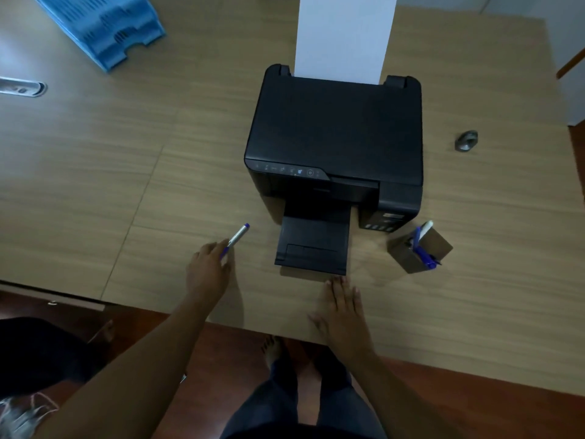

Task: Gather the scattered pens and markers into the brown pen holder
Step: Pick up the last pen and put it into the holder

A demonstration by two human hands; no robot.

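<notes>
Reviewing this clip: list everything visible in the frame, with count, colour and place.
printer: one, black, centre of the table, output tray extended
paper: white, upright in the printer's rear feed
pen: one, silver and blue, held left of the output tray
pen holder: one, brown, right of the printer, pens inside
file tray: blue, stacked, far left
table: wood-grain
grommet: one, grey, far right
left hand: gripping the pen
right hand: flat on the table, empty
legs: dark trousers, below the table edge

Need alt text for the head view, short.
Left hand holds a pen over a wooden desk; right hand lies flat near a black printer. Brown holder at right has pens in it.
</notes>
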